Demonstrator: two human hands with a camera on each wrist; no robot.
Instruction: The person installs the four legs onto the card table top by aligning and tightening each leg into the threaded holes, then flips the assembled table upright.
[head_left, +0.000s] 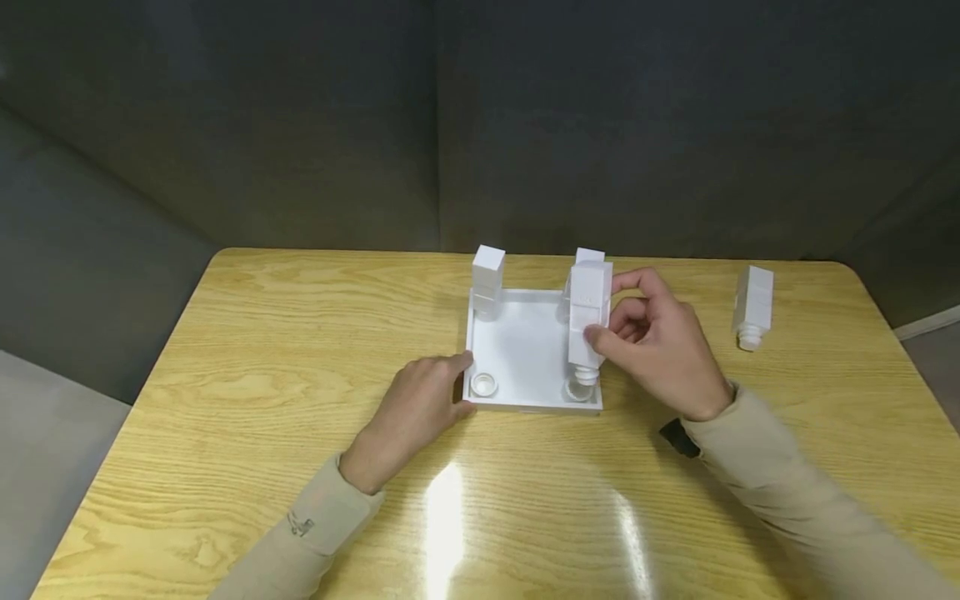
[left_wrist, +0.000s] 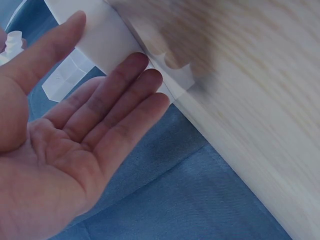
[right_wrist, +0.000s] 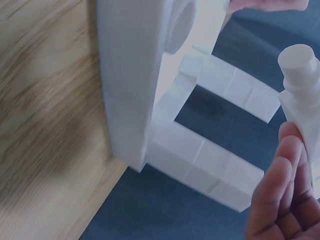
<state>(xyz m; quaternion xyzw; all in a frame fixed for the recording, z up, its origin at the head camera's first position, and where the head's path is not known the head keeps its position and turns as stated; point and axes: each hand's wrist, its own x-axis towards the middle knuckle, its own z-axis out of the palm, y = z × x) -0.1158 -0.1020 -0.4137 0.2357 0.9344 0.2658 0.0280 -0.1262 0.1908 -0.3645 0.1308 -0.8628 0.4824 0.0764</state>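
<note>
A white square post (head_left: 589, 312) with a threaded lower end is pinched between the thumb and fingers of my right hand (head_left: 663, 354). It is held upright, its threaded end just above the round socket (head_left: 579, 391) at the near right corner of a shallow white tray (head_left: 525, 342). My left hand (head_left: 412, 404) touches the tray's left side, its fingers (left_wrist: 120, 100) fairly straight in the left wrist view. Another round socket (head_left: 483, 384) shows at the near left corner. Similar posts stand at the far left (head_left: 488, 271) and far right corners, the latter partly hidden.
One more white post (head_left: 754, 302) with a threaded end lies or stands on the wooden table (head_left: 300, 333) to the right; which, I cannot tell. Dark panels (head_left: 315, 125) rise behind the table's far edge.
</note>
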